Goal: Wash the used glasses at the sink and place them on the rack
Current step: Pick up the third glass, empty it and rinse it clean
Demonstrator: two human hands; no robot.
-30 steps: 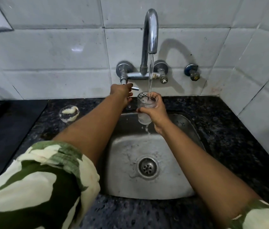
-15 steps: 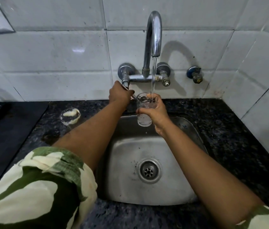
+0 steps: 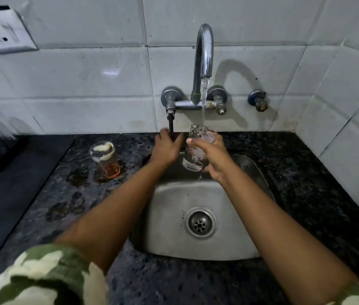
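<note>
Both hands busy: right (image 3: 215, 158) grips glass (image 3: 195, 150), left (image 3: 166, 146) holds tap lever (image 3: 171, 125).

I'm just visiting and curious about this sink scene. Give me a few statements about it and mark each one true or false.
1. Water runs from the tap into the glass that the right hand holds. True.
2. The left hand carries a second glass. False: it is at the tap's dark lever.
3. A used glass with reddish dregs stands on the counter, left of the sink. True.
4. The sink is full of dishes. False: its drain lies bare.
5. The used glass lies on its side. False: it stands upright.
</note>
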